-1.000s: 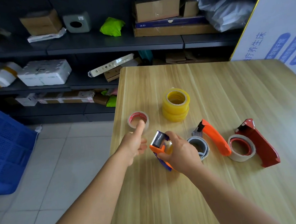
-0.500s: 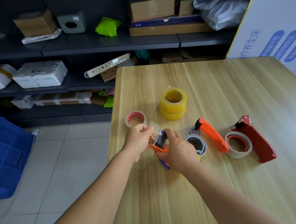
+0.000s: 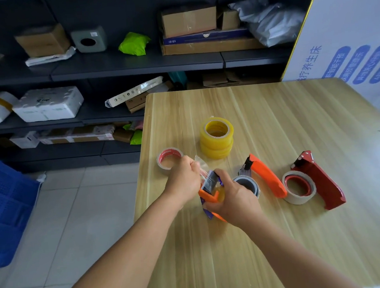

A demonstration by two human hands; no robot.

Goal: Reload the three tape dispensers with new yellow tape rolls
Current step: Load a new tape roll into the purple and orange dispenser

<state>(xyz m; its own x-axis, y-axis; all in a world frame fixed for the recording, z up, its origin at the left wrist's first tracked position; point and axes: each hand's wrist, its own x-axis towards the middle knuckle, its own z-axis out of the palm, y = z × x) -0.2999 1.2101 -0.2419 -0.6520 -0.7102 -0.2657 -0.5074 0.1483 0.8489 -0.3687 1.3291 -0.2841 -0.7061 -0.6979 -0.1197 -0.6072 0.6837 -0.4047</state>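
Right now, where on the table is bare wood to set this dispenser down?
Bare: the far half behind the yellow rolls, the right side beyond the red dispenser, and the near strip along the forearms. Crowded: the middle row, from the red-core roll to the orange dispenser.

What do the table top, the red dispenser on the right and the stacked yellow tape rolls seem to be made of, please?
Table top: looks like light wood or wood-look laminate, with straight grain stripes and a smooth, faintly glossy face. Red dispenser: probably painted metal or hard plastic; an even, slightly shiny red shell leaves it open. Yellow tape rolls: translucent glossy plastic film, light glowing through the wound layers.
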